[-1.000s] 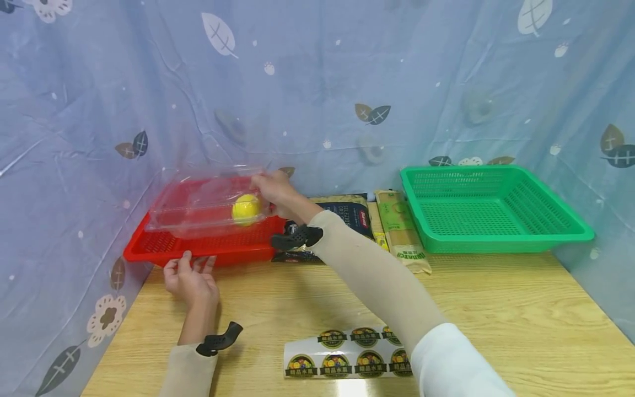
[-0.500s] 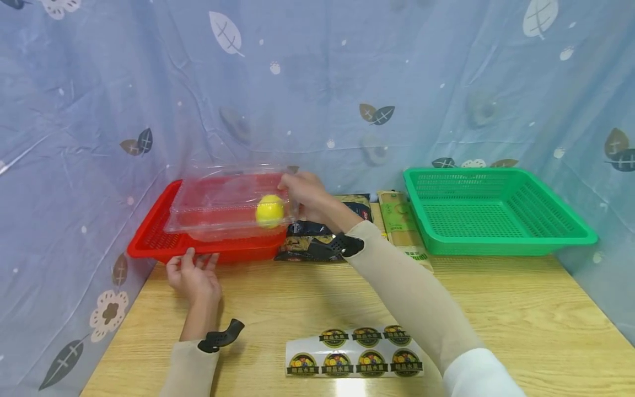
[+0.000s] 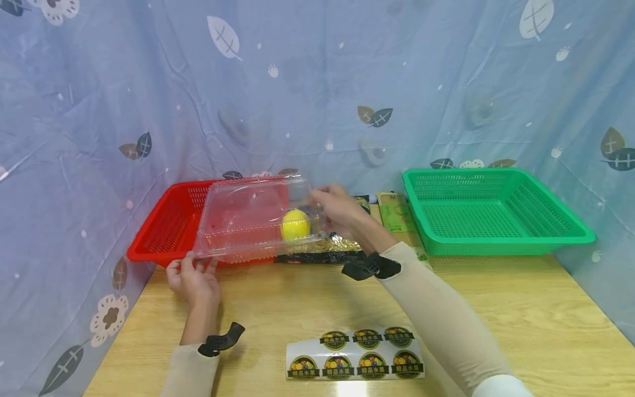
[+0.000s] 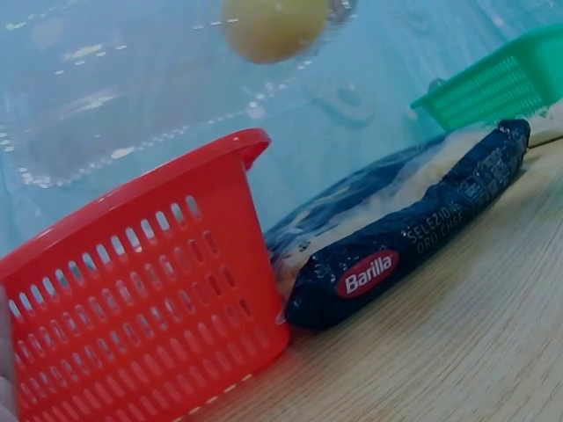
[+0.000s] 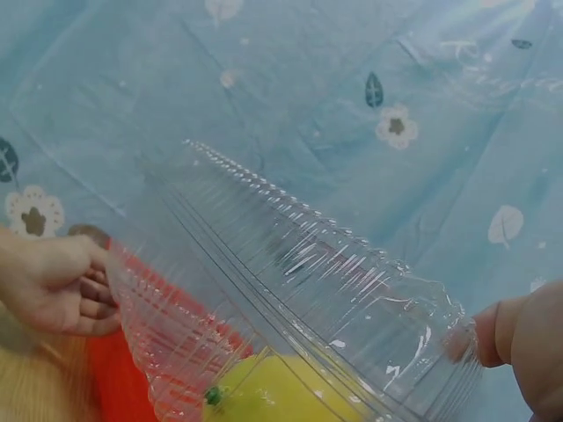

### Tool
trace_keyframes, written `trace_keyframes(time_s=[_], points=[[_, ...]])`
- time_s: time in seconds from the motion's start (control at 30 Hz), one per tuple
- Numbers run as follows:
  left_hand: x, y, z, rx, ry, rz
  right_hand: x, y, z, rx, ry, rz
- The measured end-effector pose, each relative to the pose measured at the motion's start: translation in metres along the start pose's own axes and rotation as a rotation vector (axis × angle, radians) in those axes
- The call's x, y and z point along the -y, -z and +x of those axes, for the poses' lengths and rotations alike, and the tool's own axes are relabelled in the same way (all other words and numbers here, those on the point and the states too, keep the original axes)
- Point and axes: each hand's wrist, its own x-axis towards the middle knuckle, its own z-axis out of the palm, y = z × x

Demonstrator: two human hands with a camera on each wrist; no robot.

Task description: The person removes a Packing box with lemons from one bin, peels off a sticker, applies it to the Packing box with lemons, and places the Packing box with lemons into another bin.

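Note:
My right hand [image 3: 342, 212] pinches the right end of a clear plastic box [image 3: 243, 209], raised over the red basket and tilted. Inside, at the end near that hand, lies a yellow fruit [image 3: 296, 225]; its green stem end shows in the right wrist view, where the thumb and fingers [image 5: 497, 332] grip the box's ridged edge. The red basket [image 3: 161, 256] stands at the back left, partly seen through the box. At its front rim my left hand [image 3: 195, 281] grips with thumb up and fingers curled; the box's near left corner comes right above that thumb.
A Barilla pasta bag [image 4: 369, 272] lies right of the red basket, beside a green and tan noodle packet [image 3: 397, 212]. At the back right stands a green basket [image 3: 501, 245]. Near the front lies a sheet of round fruit stickers [image 3: 354, 355]. A blue patterned curtain [image 3: 317, 99] hangs behind.
My right hand has moved right and lower, carrying the clear plastic box and its fruit partly off the red basket and over the pasta bag. The left hand has stayed at the rim.

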Motion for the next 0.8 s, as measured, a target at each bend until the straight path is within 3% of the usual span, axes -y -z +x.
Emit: trace_keyframes(time_s=[0.3,0.8], points=[[0.003,0.000,-0.001,-0.015,-0.001,0.042,-0.015,0.021,-0.021,-0.079,0.004,-0.009],[0.002,0.002,-0.004,0.022,-0.009,0.018,-0.036,0.047,-0.055,-0.106,-0.018,-0.027]])
